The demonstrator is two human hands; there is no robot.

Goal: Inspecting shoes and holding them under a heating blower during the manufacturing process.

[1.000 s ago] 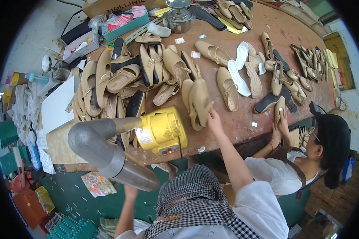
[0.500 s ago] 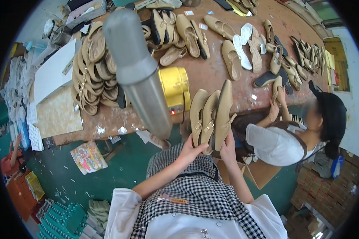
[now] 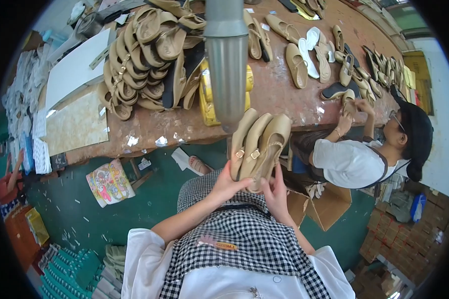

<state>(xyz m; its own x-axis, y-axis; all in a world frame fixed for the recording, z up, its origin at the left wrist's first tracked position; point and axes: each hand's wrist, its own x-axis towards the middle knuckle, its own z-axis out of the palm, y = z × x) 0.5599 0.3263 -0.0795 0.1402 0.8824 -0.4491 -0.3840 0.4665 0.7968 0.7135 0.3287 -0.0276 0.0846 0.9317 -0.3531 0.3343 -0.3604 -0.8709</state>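
Three tan strap shoes (image 3: 258, 137) stand side by side between my hands, toes pointing away from me, in front of the table edge. My left hand (image 3: 228, 182) is closed around the heel ends of the left two, which show small metal buckles. At the heel of the rightmost shoe (image 3: 278, 130), my right hand (image 3: 275, 193) grips with thumb and fingers. That shoe's opening and insole face up. The fingers beneath the shoes are partly hidden.
A grey metal lamp-like tube (image 3: 227, 74) hangs close before me, with a yellow machine (image 3: 208, 99) behind it. Piled tan shoes (image 3: 134, 65) cover the table's left. At right, a co-worker (image 3: 354, 162) handles a shoe. An open carton (image 3: 332, 207) stands below.
The rightmost shoe has turned from side-on to opening up, and my right hand has shifted slightly toward me. My view has swung left. The co-worker's head has lifted.
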